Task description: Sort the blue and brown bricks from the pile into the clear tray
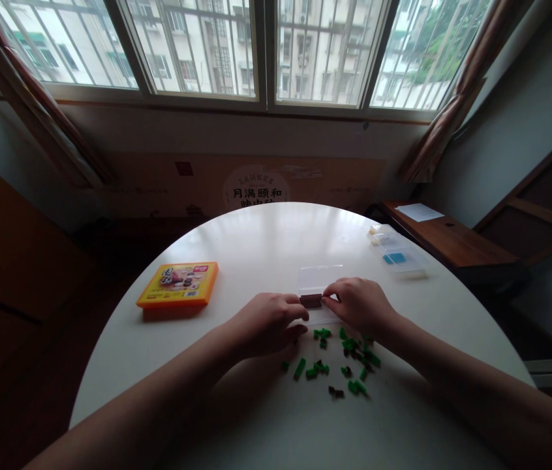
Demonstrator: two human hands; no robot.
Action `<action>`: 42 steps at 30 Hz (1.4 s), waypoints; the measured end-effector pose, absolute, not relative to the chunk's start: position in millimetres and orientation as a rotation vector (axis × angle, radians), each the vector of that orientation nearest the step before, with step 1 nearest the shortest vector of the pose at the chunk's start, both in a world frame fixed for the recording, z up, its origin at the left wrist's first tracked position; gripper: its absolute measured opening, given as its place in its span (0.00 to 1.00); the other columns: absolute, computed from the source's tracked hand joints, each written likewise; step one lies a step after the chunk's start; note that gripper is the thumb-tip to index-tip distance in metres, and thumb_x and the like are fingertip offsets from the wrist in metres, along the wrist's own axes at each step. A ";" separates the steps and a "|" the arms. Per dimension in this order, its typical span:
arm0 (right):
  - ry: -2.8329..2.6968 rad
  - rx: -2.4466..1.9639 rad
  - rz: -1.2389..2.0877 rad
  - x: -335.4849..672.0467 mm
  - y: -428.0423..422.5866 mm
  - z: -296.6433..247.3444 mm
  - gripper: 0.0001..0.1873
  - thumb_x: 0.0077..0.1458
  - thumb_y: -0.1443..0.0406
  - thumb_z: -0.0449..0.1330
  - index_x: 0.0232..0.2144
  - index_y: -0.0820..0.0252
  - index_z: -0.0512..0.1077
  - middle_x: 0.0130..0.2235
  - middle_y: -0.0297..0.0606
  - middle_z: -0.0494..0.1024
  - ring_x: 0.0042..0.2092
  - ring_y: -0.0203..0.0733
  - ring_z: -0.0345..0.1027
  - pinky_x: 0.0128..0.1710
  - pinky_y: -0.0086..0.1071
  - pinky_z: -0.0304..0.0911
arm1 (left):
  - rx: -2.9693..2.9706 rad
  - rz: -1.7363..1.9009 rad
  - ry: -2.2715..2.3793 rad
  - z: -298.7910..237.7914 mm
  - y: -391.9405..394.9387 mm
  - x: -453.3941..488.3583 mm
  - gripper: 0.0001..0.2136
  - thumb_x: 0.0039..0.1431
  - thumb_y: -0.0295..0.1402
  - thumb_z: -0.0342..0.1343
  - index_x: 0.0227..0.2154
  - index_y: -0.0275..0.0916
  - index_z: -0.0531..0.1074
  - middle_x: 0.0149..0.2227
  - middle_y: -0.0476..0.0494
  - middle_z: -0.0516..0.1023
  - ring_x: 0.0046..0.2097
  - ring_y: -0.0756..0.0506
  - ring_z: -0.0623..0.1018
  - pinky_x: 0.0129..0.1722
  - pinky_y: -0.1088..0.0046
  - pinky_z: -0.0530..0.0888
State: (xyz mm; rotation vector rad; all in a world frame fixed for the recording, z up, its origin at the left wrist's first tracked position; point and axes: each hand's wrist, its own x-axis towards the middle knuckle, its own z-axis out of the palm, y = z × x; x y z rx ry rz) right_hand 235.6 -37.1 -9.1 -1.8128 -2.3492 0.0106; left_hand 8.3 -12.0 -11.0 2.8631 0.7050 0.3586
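Observation:
A dark brown block with rows of small studs [311, 300], like joined toy bricks, lies over a clear plastic case [321, 277] on the white table. My left hand [269, 323] is at the block's left end; its fingertips touch there while the thumb stays apart, lower down. At the other end, my right hand [361, 303] has thumb and forefinger closed on the block's right edge. Several green bricks [300, 369] lie scattered nearer to me, below both hands. Mixed among them are a few brown bricks [335, 392].
An orange and yellow game box [178, 284] sits on the left of the round white table [276, 241]. Clear plastic boxes [406, 264], one with a blue piece inside, lie at the right. Beyond the table's right edge stands a wooden desk [472, 245] with a paper sheet [419, 212].

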 end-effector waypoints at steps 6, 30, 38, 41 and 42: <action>-2.342 -1.816 -0.004 235.8 -36.4 -11.0 0.14 0.60 0.58 0.55 0.36 0.52 0.81 0.36 0.37 0.83 0.35 0.42 0.74 0.30 0.30 0.60 | 2.858 0.361 0.704 -11.3 -11.7 8.6 0.06 0.60 0.34 0.56 0.38 0.43 0.76 0.39 0.46 0.79 0.34 0.47 0.78 0.33 0.74 0.71; -2.620 -1.376 0.218 275.9 -55.6 33.2 0.10 0.58 0.65 0.58 0.35 0.50 0.80 0.32 0.31 0.80 0.30 0.35 0.71 0.31 0.28 0.58 | 2.857 0.354 0.657 -1.2 -11.3 4.1 0.07 0.61 0.33 0.56 0.41 0.43 0.75 0.37 0.48 0.79 0.32 0.49 0.77 0.30 0.75 0.68; -2.874 -1.286 0.565 281.3 -70.4 41.8 0.16 0.51 0.71 0.59 0.32 0.43 0.81 0.31 0.28 0.80 0.31 0.35 0.71 0.33 0.29 0.57 | 2.804 0.210 0.570 9.1 -13.3 1.1 0.04 0.57 0.28 0.57 0.30 0.42 0.76 0.32 0.51 0.79 0.28 0.53 0.75 0.29 0.78 0.68; -2.910 -1.278 0.641 281.7 -71.0 44.1 0.15 0.51 0.70 0.59 0.34 0.45 0.81 0.32 0.29 0.81 0.32 0.36 0.71 0.34 0.30 0.57 | 2.774 0.188 0.534 5.6 -11.2 0.4 0.06 0.56 0.27 0.58 0.34 0.43 0.78 0.35 0.50 0.80 0.29 0.52 0.76 0.30 0.77 0.68; -2.919 -1.273 0.660 282.0 -70.8 45.5 0.14 0.52 0.69 0.58 0.34 0.45 0.81 0.32 0.30 0.81 0.32 0.36 0.70 0.34 0.30 0.57 | 2.762 0.181 0.521 4.7 -10.7 0.3 0.07 0.56 0.27 0.58 0.34 0.44 0.78 0.35 0.50 0.80 0.29 0.52 0.76 0.30 0.78 0.68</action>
